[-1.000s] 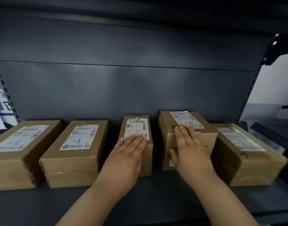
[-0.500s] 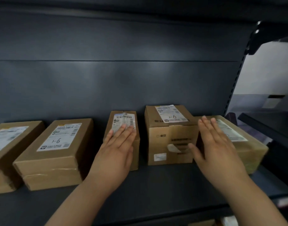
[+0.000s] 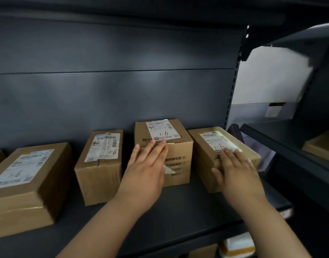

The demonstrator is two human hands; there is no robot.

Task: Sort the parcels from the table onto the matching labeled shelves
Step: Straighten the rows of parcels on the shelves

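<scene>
Your L hand point(image 3: 147, 170) lies flat, fingers straight & close together, on the front of the tall parcel point(image 3: 180, 151), tips at its top edge. Your R hand point(image 3: 236, 172), fingers straight & slightly spread, rests on the near end of the low parcel point(image 3: 202, 144), tips touching its label. Just left of your L hand: narrow parcel point(image 3: 98, 174). All sit on the shelf point(image 3: 160, 216) under your wrists.

A white wall point(image 3: 271, 81) shows at the right.
</scene>
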